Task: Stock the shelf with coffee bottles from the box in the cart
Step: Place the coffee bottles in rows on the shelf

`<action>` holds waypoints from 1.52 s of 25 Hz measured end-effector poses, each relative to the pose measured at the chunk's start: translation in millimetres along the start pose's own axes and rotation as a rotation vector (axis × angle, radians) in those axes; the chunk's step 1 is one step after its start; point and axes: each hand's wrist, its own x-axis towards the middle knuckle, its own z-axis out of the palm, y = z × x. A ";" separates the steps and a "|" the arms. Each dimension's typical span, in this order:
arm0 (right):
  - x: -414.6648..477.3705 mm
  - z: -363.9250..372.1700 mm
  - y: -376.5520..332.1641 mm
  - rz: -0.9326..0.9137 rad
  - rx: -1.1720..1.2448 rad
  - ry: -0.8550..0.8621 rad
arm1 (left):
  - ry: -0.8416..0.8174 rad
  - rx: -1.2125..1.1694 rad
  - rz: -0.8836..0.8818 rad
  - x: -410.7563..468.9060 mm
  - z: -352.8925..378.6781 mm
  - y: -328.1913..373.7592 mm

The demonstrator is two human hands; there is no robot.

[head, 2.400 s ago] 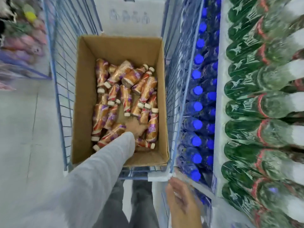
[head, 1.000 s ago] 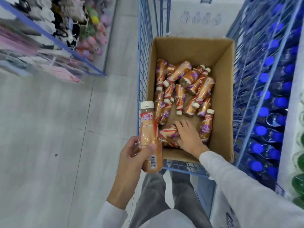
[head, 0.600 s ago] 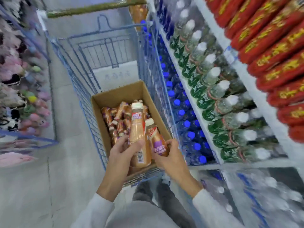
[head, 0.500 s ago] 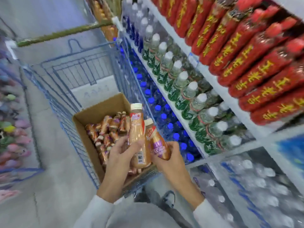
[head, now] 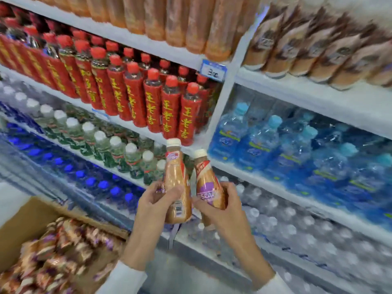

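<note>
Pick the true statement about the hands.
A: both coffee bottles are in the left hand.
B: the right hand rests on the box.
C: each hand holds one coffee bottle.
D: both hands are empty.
C: the left hand grips one coffee bottle and the right hand grips a second coffee bottle, both caps up.

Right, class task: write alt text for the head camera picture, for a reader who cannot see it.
The left hand grips a coffee bottle and the right hand a second coffee bottle, both caps up, before drink shelves. At lower left a cardboard box holds more such bottles; red bottles stand above.
</note>
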 end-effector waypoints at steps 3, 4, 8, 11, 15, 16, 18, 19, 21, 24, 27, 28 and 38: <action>-10.4 -79.9 1.6 -0.045 0.068 0.118 | -0.141 0.035 0.023 -12.2 80.6 -4.3; -14.1 -106.6 5.0 -0.059 0.083 0.146 | -0.180 0.056 0.018 -19.4 105.8 -8.4; -24.0 -206.9 13.1 -0.068 0.142 0.263 | -0.262 0.093 0.038 -47.1 200.5 -26.1; -25.7 -271.0 15.6 -0.074 0.141 0.331 | -0.304 0.121 0.058 -61.2 261.5 -36.2; -23.8 -335.8 8.4 -0.099 0.129 0.403 | -0.376 0.143 0.045 -65.7 331.7 -36.7; -20.3 -348.9 2.9 -0.118 0.139 0.414 | -0.400 0.146 0.059 -63.9 348.1 -33.1; -11.4 -370.9 -12.4 -0.160 0.161 0.450 | -0.478 0.156 0.093 -55.6 380.5 -20.9; -6.4 -381.2 -21.4 -0.183 0.167 0.480 | -0.516 0.164 0.116 -50.2 396.9 -12.7; 7.8 -400.1 -41.0 -0.236 0.181 0.558 | -0.572 0.179 0.176 -35.5 430.7 4.7; 32.1 -427.3 -74.9 -0.321 0.183 0.692 | -0.632 0.156 0.288 -12.4 477.2 28.7; 63.4 -449.0 -103.5 -0.391 0.118 0.760 | -0.691 0.171 0.418 16.5 511.7 49.4; 75.1 -455.3 -109.0 -0.406 0.105 0.767 | -0.707 0.179 0.457 26.7 522.0 54.7; 130.9 -497.2 -81.4 -0.449 0.019 0.666 | -0.627 0.427 0.597 66.3 560.3 33.0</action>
